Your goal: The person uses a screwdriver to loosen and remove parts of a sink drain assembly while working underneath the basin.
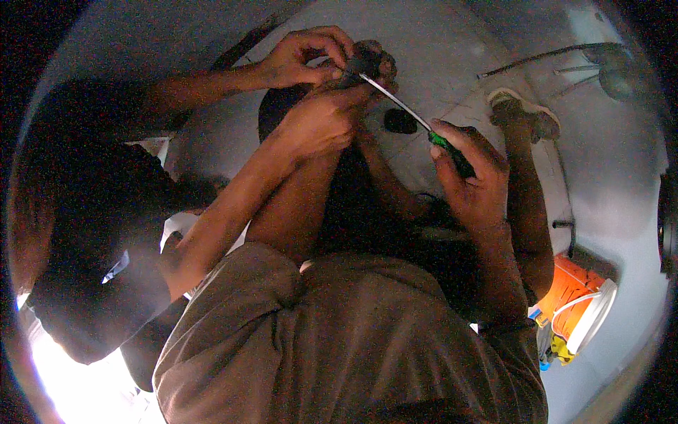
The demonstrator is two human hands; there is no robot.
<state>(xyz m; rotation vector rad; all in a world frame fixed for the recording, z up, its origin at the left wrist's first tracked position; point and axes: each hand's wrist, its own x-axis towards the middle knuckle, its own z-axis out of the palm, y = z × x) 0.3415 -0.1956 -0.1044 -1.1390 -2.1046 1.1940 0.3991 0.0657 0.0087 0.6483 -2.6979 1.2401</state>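
Observation:
My right hand (472,169) grips a screwdriver (397,101) by its green and black handle. The metal shaft slants up and left, its tip at or near a small dark piece (353,68). A forearm from my left sleeve runs up behind a co-worker's arm; my left hand (385,69) seems to be the shaded one with fingers curled around the far side of that piece. Its shape is too dark to tell. From the left, a co-worker's upper hand (304,56) pinches near the piece, and their lower hand (325,120) reaches it from below, partly covering my left hand.
The co-worker in dark clothing (92,212) leans in close at left. A leg with a sandalled foot (522,113) stands at right. Beyond are an orange bucket (572,290) with a white rim and a dark hose (544,56). A black oval (400,121) lies on the pale floor.

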